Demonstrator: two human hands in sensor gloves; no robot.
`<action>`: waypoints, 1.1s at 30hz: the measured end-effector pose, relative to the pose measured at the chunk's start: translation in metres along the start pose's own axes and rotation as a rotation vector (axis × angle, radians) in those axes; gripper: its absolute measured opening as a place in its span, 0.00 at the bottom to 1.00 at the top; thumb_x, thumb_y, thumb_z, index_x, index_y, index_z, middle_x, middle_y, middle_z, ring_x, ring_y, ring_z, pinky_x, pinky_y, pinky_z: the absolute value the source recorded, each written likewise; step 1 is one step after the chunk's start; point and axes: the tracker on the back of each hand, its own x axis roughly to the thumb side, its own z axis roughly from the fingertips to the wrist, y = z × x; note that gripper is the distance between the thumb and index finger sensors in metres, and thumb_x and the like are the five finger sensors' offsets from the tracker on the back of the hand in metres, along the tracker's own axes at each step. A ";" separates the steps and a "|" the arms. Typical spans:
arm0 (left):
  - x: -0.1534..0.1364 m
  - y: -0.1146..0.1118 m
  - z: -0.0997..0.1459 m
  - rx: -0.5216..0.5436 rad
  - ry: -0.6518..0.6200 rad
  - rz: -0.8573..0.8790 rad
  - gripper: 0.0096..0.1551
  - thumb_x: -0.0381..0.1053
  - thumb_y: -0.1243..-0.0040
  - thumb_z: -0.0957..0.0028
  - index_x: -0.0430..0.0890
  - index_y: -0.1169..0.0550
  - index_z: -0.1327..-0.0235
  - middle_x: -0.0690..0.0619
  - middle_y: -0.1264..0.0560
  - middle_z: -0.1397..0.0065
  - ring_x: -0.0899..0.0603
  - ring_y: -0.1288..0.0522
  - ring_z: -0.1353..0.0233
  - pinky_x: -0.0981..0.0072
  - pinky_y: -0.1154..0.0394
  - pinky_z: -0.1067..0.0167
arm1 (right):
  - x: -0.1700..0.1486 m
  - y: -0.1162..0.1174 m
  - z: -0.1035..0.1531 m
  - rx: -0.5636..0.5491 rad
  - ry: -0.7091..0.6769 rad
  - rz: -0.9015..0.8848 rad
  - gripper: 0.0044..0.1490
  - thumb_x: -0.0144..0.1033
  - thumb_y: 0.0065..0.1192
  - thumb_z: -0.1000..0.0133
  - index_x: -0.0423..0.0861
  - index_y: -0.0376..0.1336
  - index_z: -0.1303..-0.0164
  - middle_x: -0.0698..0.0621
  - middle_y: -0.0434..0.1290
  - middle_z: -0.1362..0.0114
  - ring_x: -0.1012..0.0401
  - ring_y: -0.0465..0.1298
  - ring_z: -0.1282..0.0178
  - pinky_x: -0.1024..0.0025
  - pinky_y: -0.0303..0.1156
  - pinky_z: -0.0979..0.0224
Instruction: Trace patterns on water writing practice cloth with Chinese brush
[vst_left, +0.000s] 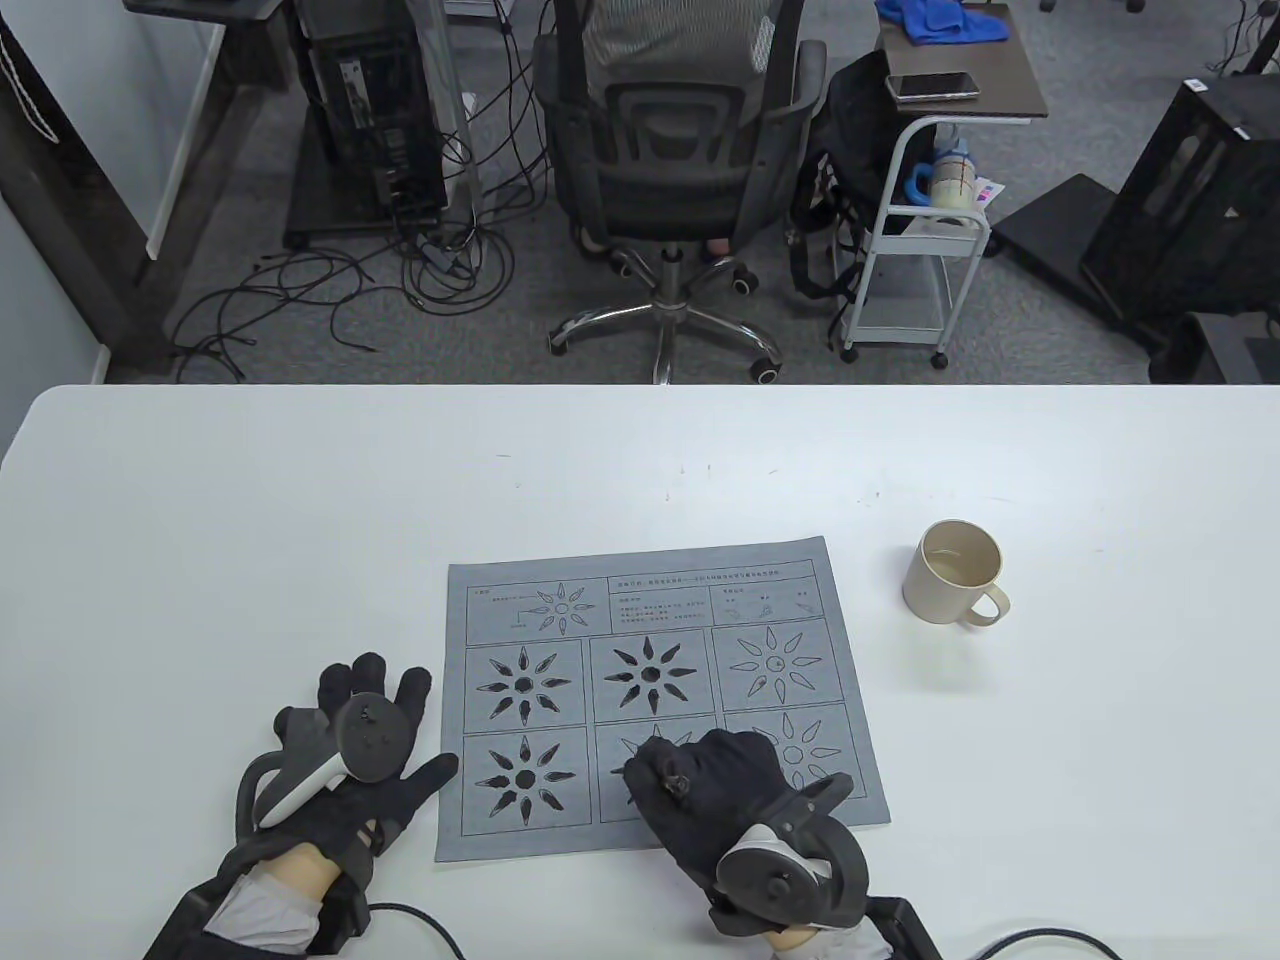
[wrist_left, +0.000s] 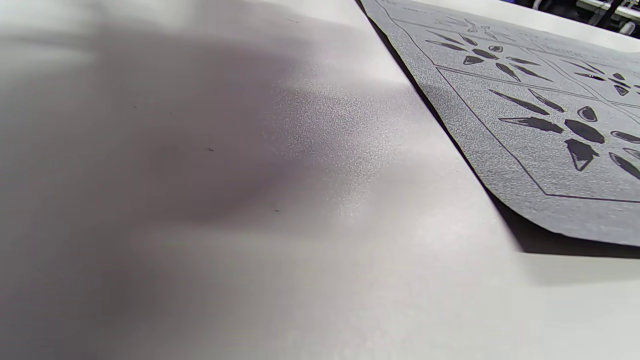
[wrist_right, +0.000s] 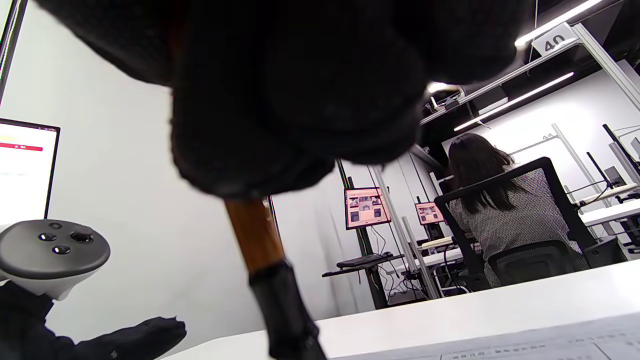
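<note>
Right hand (vst_left: 715, 785) sits over the bottom-middle cell of the cloth (vst_left: 655, 700), fingers curled around the brush (wrist_right: 260, 240). Wrist view confirms the grip: brown shaft drops out of the closed glove into a black ferrule, pointing down at the cloth. Tip itself is hidden in every view, so contact with the fabric is a guess, not a fact.

Left hand (vst_left: 360, 760) lies flat on the table (vst_left: 200, 560) just beside the cloth's left edge, fingers spread and straight, holding nothing. Thumb reaches toward the cloth edge; can't tell if it touches.

Cloth status: three flower cells (top-left, top-middle, bottom-left) look filled dark. Bottom-middle is partly covered by the hand, some dark strokes visible above it. Top-right and bottom-right are outline only. My read: roughly past halfway, working the bottom-middle flower.

To do this step well, in my judgement:
- keep the brush near upright, light pressure at petal points, more at the wide end
- stroke from centre outward, one pass per petal
- slide the left hand onto the cloth margin; the near-left corner looks lifted in the left wrist view, so the cloth may shift
- keep the heel of the hand off wet cells
- re-dip at the cup (vst_left: 955, 575), which stands to the right, well apart from the cloth, once strokes go pale
</note>
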 end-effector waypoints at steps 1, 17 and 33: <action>0.000 0.000 0.000 -0.001 0.000 0.000 0.50 0.76 0.64 0.48 0.66 0.74 0.30 0.51 0.82 0.24 0.38 0.83 0.26 0.23 0.74 0.33 | 0.000 -0.001 0.000 -0.001 0.001 0.001 0.22 0.47 0.67 0.43 0.40 0.77 0.58 0.48 0.87 0.68 0.56 0.83 0.68 0.54 0.77 0.52; 0.000 0.000 0.000 -0.005 0.001 -0.003 0.50 0.76 0.64 0.49 0.66 0.74 0.30 0.51 0.82 0.24 0.38 0.83 0.26 0.23 0.74 0.33 | -0.001 -0.001 -0.001 0.009 0.010 0.010 0.21 0.46 0.68 0.43 0.40 0.77 0.60 0.48 0.87 0.70 0.56 0.83 0.70 0.54 0.77 0.53; 0.000 0.000 0.000 -0.005 0.002 -0.002 0.50 0.76 0.64 0.48 0.66 0.74 0.30 0.51 0.82 0.24 0.38 0.83 0.26 0.23 0.74 0.33 | -0.001 0.000 -0.002 0.020 0.014 0.003 0.21 0.46 0.68 0.43 0.39 0.78 0.61 0.49 0.87 0.72 0.56 0.83 0.71 0.54 0.77 0.54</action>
